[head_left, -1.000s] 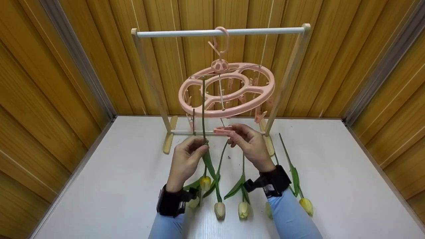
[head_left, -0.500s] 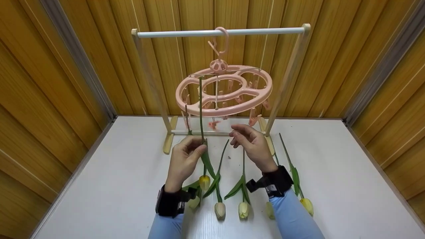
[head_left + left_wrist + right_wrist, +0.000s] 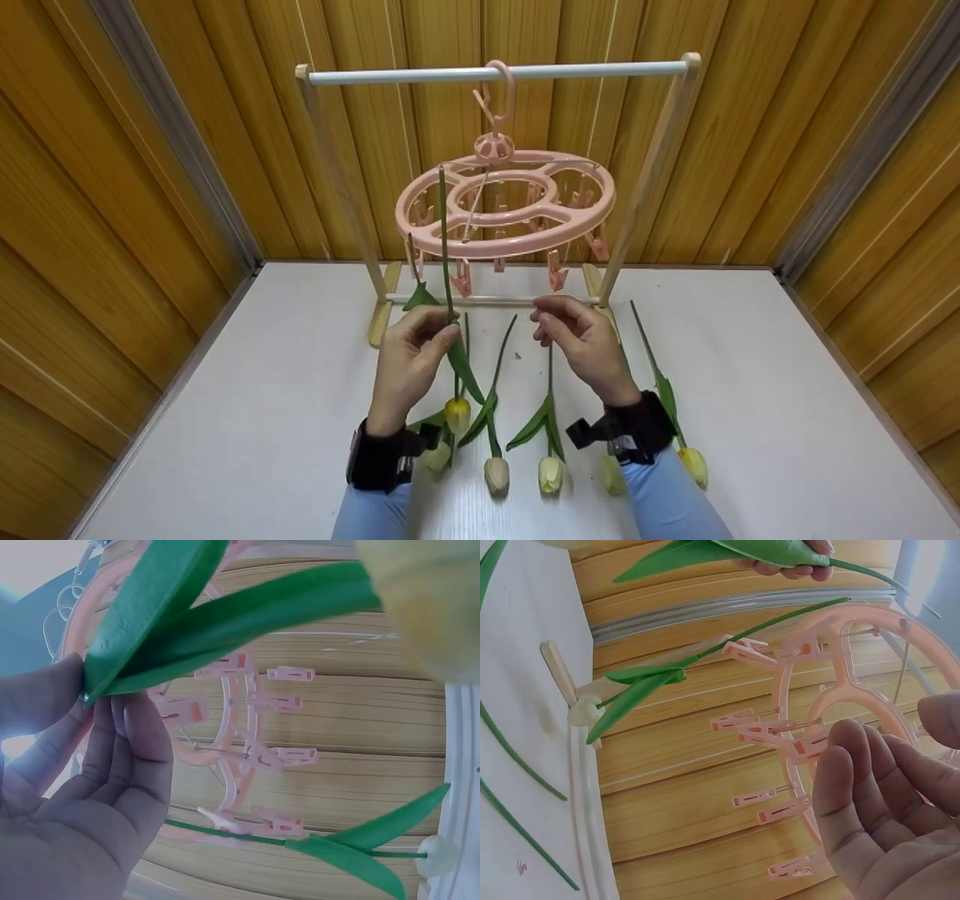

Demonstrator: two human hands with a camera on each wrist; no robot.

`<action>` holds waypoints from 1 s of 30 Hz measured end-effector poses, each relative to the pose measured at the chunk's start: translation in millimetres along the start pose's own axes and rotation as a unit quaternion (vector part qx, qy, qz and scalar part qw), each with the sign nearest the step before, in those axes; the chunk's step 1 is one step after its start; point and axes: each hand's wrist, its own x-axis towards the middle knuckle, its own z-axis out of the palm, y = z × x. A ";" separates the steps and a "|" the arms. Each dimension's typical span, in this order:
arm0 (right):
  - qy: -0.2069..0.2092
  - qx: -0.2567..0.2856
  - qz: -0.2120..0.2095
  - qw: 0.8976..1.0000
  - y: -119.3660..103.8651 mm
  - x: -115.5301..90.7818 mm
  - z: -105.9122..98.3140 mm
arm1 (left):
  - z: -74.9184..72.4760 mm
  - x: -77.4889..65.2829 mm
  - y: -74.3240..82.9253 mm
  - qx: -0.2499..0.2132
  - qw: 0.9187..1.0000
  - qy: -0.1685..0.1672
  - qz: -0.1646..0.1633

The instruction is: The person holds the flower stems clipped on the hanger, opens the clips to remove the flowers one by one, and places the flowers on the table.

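My left hand pinches an artificial tulip upside down by its stem and leaves, between thumb and fingers. Its yellow bloom fills the upper right of the left wrist view. A round pink clip hanger hangs level in front of me. Below its ring dangle several pink clips. Just under the right-hand clips, my right hand holds nothing, its fingers loosely curled. Behind my left hand, another tulip hangs head down at the hanger's left side, its bloom hidden in the head view.
The hanger's hook sits over the white bar of a wooden stand. Several tulips lie on the white table, among them a pale one in the middle and a yellow one at right. Wood-pattern panels enclose the back and sides.
My right hand has let go of a pink clip and drawn back to the right. The hanger has levelled and turned. My left hand has shifted slightly left with its tulip.
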 end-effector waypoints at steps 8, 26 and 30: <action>0.008 -0.032 0.000 0.999 1.8 -14.8 -5.0 | -3.6 -0.2 -0.1 -0.007 1.000 0.013 -0.011; 0.000 -0.053 -0.022 0.998 8.1 -31.1 -9.7 | -25.9 -9.2 -7.5 0.008 0.999 0.042 -0.024; -0.011 -0.053 -0.044 0.998 9.4 -32.4 -9.4 | -30.4 -11.5 -10.1 0.019 0.998 0.050 -0.026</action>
